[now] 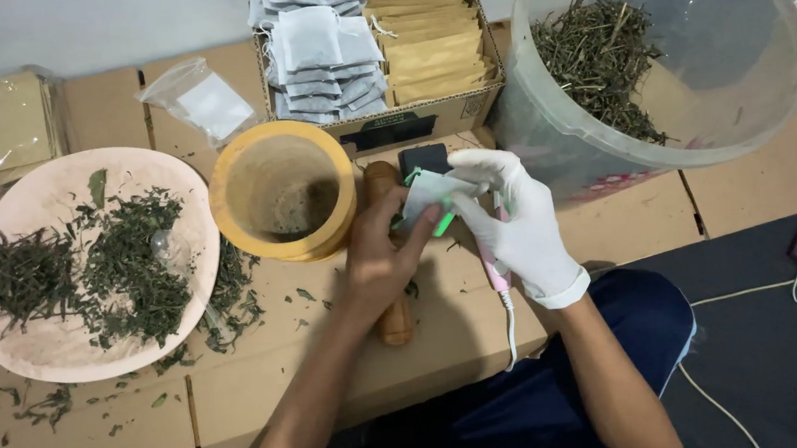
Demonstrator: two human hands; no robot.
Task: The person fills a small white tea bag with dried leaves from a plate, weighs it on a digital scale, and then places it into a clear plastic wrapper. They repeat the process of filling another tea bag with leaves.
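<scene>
Pale shallow dish (57,346) of dried leaves at left, yellow mortar (226,204) beside it, far cardboard box (428,113) of sachets, clear tub (777,99) of dried stems far right

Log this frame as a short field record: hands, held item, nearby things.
left hand: bare, pinching a small white tea bag
right hand: white glove, on the same bag; pink corded tool under it
mortar: yellow, upright, left of hands
pestle: wooden, lying under left hand
plate: pink, dried leaves
bucket: clear, dried stems
box: filled bags, tan sachets
</scene>
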